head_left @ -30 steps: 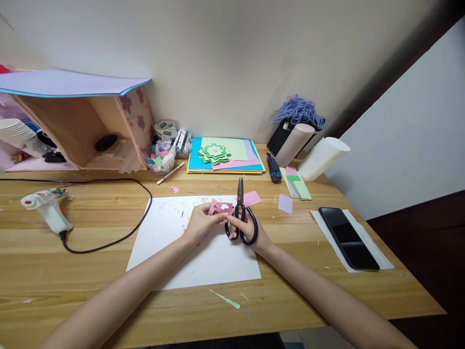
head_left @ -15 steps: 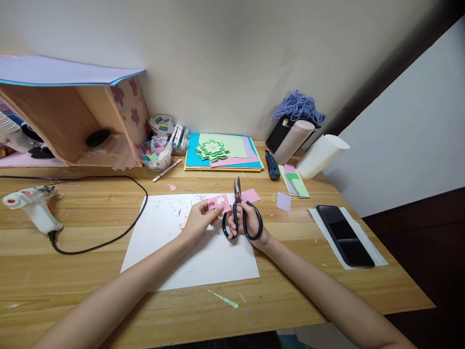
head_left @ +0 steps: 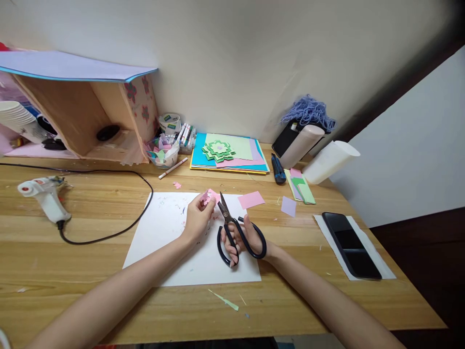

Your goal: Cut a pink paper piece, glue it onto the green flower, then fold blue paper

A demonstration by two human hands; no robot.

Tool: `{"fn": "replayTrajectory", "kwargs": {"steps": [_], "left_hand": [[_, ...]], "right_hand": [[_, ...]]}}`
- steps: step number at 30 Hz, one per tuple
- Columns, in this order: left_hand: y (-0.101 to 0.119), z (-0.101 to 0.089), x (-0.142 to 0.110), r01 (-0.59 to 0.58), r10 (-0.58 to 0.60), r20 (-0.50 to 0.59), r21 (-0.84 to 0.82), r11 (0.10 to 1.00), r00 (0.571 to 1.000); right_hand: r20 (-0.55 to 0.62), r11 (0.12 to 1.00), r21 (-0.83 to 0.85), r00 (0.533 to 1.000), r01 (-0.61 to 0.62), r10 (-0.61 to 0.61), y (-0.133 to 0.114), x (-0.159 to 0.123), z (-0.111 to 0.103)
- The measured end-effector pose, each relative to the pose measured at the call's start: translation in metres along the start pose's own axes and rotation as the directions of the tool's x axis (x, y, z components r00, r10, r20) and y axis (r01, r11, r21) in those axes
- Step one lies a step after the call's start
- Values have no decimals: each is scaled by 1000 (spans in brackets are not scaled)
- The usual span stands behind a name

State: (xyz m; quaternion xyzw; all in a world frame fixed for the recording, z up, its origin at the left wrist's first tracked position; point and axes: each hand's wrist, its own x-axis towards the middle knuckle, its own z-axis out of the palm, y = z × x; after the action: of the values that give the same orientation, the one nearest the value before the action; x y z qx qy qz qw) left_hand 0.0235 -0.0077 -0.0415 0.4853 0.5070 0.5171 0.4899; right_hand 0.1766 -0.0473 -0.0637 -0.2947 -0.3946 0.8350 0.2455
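Observation:
Between the thumb and fingers of my left hand [head_left: 198, 215] is a small piece of pink paper [head_left: 210, 196], bent, with cut-outs in it. My right hand [head_left: 241, 237] holds black-handled scissors [head_left: 227, 213], fingers through the loops, blades slightly parted and pointing up and away. The blade tips are close beside the pink paper; whether they touch it I cannot tell. Both hands are above a white sheet [head_left: 225, 271] marked with small coloured stains. A pink paper rectangle [head_left: 251, 199] lies at the sheet's far right corner, and a lilac square [head_left: 288, 206] farther right.
A glue gun [head_left: 47, 198] with its black cord lies at left, by an open box [head_left: 141, 121]. Behind are a tub of scraps [head_left: 165, 157], a paper stack [head_left: 198, 160] topped by a green paper flower [head_left: 218, 150], and a utility knife [head_left: 278, 169]. A phone [head_left: 350, 245] is at right.
The scissors have moved down and left, tilting toward the pink paper, with their blades parted slightly. The pink paper has turned and bent in my left hand. The view has shifted slightly.

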Motion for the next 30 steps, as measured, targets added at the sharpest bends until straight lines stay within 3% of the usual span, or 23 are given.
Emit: {"fn": "replayTrajectory", "kwargs": {"steps": [5,13,24,30], "left_hand": [[2,-1,-1,-25,25,-32,23,999,999],[4,1,-7,-3,1,59,41,999,998],[2,1,-5,30,-29,68,-17,999,997],[0,1,-3,30,-30,45,-2,1000,999]], "right_hand": [[-35,999,13,998,49,-48,3,0,2],[-47,999,-8,998,38,-38,7,3,2],[-23,992,11,992,127,-127,13,5,-1],[6,993,47,994,106,-106,15,7,-4]]}}
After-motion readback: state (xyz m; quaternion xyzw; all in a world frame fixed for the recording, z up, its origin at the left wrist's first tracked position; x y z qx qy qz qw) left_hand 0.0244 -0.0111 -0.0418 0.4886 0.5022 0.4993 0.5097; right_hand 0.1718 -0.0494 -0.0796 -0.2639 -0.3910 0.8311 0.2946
